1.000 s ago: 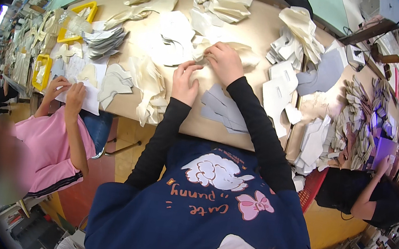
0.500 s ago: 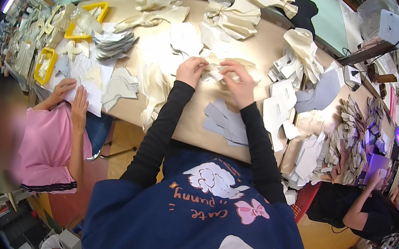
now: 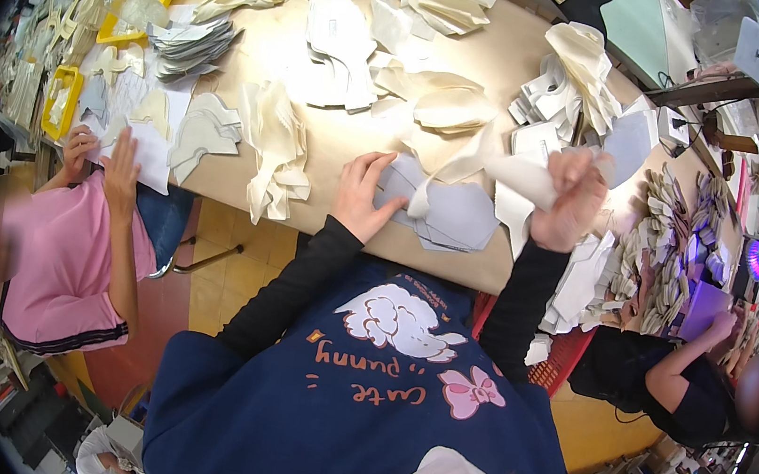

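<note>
On the near part of the table lies a small stack of grey, flat cut pieces (image 3: 458, 216). My left hand (image 3: 367, 199) rests at the left edge of that stack, thumb and fingers spread against it. To the right, my right hand (image 3: 572, 199), smeared by motion, is closed on a pale cream cut piece (image 3: 521, 177) lifted above the table. A thin, curved cream strip (image 3: 457, 166) trails left from it, down over the grey pieces. Just beyond are loose cream pieces (image 3: 453, 104) and a pile of white cut pieces (image 3: 338, 52).
More cream bundles (image 3: 274, 153) and a grey stack (image 3: 189, 48) lie leftward. Yellow trays (image 3: 61, 103) stand at far left. White pieces (image 3: 578, 280) and a dark-edged heap (image 3: 672, 245) are at right. A person in pink (image 3: 78, 257) works at my left; another in black (image 3: 674, 387) at right.
Both hands have come nearer from the middle of the table. My left hand now touches the grey stack; my right has swung right with the cream piece. The view has shifted a little.
</note>
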A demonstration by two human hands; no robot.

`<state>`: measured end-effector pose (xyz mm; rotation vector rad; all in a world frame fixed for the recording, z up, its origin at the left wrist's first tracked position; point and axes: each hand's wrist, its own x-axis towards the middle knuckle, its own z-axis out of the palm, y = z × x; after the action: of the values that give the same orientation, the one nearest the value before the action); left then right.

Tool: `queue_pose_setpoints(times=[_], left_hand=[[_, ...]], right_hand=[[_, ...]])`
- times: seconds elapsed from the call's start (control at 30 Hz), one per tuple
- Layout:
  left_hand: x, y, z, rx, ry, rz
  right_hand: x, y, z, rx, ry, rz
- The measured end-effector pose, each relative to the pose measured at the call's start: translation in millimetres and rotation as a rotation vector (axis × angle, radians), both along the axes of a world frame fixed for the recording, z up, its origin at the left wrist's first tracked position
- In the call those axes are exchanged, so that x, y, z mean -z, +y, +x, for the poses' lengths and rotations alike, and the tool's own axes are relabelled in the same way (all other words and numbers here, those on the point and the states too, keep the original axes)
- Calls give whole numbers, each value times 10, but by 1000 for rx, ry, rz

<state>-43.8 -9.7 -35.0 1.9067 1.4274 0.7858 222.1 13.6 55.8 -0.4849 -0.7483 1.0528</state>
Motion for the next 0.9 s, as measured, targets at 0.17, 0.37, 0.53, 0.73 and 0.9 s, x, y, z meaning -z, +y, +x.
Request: queue_pose_setpoints(times=[0.17,0.37,0.53,0.73,0.9], left_hand=[[-45,-79,82,418,217,228],[149,432,237,430,397,344],[106,756,430,369,341,297],[56,517,466,355,321,475],[198,517,591,600,122,394]], right_hand=[[-13,-492,116,-18,-205,-103],[29,-1015,167,99,-249,-254],[57,-1145,264,223,-143,-190],[144,-1254,216,263,-156,-276],[188,-1324,233,207,-173,-365]])
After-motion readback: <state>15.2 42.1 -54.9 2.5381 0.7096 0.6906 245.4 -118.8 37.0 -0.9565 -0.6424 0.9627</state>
